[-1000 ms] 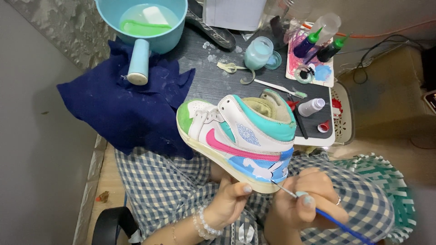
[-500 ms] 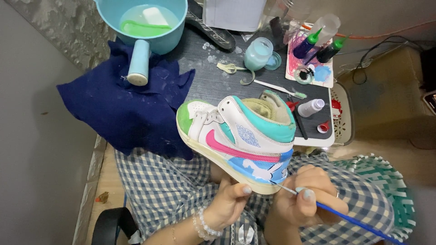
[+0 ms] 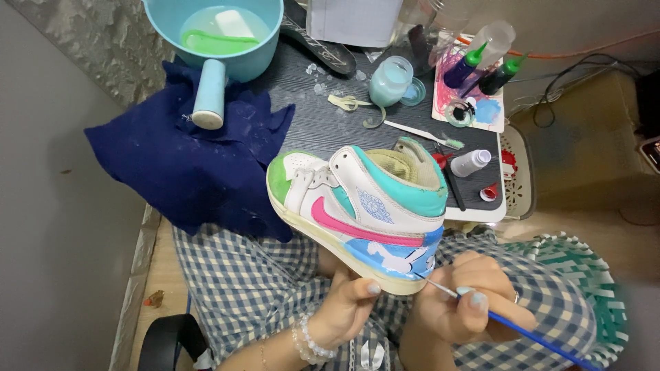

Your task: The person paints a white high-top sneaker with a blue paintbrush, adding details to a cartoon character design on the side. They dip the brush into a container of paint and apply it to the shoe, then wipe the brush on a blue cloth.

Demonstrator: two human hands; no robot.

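Observation:
My left hand (image 3: 342, 307) holds a high-top sneaker (image 3: 364, 209) from under its sole, over my lap. The shoe is white with a green toe, a pink swoosh, a teal collar and a light blue heel panel. In my right hand (image 3: 467, 306) is a thin paintbrush (image 3: 522, 333) with a blue handle, its fine tip touching the blue heel area just above the sole.
A dark table (image 3: 330, 124) carries a light blue basin (image 3: 206, 41) of water, a navy cloth (image 3: 185, 172), a pale jar (image 3: 388, 81), paint bottles (image 3: 474, 65), a paint palette (image 3: 474, 110) and a toothbrush (image 3: 423, 134). A grey wall (image 3: 55, 206) stands left.
The brush tip has crept slightly along the heel panel. The shoe and my left hand stay almost still.

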